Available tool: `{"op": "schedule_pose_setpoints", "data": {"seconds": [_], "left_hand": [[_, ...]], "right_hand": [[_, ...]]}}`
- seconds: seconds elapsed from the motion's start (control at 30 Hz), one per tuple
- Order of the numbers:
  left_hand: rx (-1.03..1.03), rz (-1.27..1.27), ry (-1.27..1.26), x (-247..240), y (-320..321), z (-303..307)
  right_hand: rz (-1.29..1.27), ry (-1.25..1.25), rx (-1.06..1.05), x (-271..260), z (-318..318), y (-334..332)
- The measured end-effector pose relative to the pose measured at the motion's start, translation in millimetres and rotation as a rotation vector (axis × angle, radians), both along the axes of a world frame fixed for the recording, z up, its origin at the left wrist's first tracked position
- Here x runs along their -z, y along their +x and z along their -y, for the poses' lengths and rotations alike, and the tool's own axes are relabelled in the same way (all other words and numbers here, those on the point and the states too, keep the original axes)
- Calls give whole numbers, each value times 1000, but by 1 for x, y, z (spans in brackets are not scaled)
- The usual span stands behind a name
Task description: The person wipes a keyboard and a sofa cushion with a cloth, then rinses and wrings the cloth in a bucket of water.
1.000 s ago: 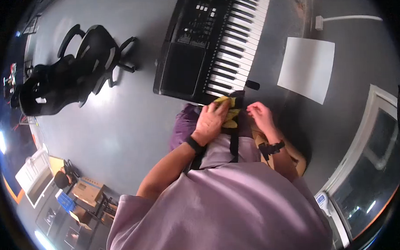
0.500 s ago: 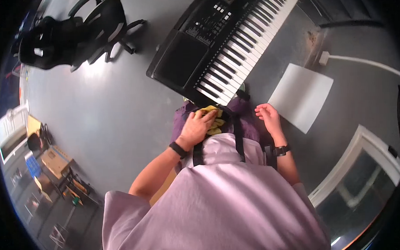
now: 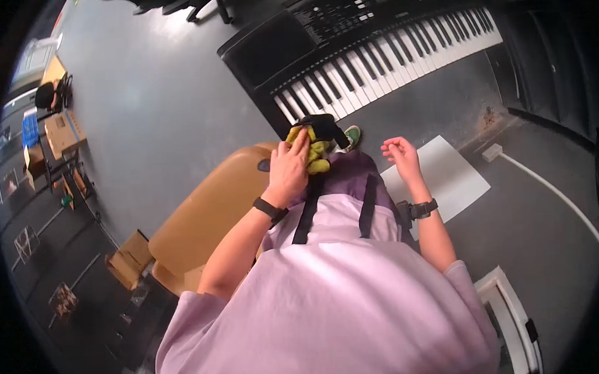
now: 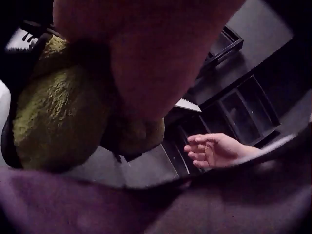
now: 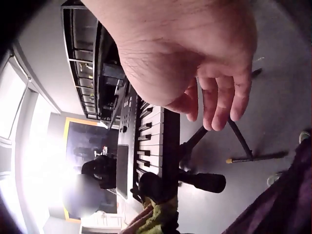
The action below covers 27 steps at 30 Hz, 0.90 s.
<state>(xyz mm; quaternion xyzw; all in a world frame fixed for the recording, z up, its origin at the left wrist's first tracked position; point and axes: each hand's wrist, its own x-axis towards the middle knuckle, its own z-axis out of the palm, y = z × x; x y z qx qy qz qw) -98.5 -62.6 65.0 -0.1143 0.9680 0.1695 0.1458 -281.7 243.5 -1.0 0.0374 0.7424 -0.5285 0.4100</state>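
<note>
A yellow-green and black cloth bundle (image 3: 317, 151) is at the person's lap, beside the keyboard's near corner. The left hand (image 3: 289, 169) grips it, with fingers laid over its top. In the left wrist view the fuzzy yellow-green bundle (image 4: 61, 117) lies against the left hand (image 4: 141, 53); the fingertips are hard to make out. The right wrist view shows part of the bundle (image 5: 161, 214) at the bottom. To the right, apart from the bundle, the right hand (image 3: 403, 160) is raised with loosely bent fingers, holding nothing. Its fingers hang relaxed in the right wrist view (image 5: 195, 58).
An electronic keyboard (image 3: 374, 59) stands ahead of the person. A tan chair (image 3: 214, 196) is on the left, with cardboard boxes (image 3: 65, 134) farther off. A white sheet (image 3: 444, 175) and a white cable (image 3: 550, 178) lie on the right.
The head view has turned, so the keyboard lies more crosswise and the tan chair shows at the left. The left hand has stayed on the bundle; the right hand remains apart from it.
</note>
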Motion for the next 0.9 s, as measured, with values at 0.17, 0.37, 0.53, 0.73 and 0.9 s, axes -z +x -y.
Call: {"op": "schedule_pose_setpoints", "data": {"seconds": [0.17,0.37,0.53,0.73,0.9], "left_hand": [[-142,-63,33,-15,-12,11],[-240,-160,17,21,-2,-31],[-559,-206,435,-5,16,-47],[-789,-574,190,-41,-53,-6],[-727,-453,-202,29,-118,-43]], "right_hand": [[-14,-5,-97,-25,20,-8],[-34,45,-171,-19,-5,-23],[-387,119,-330,-55,19,-60],[-1187,-58,-699,-48,108,-174],[-1461,-337,-811,-37,240,-242]]}}
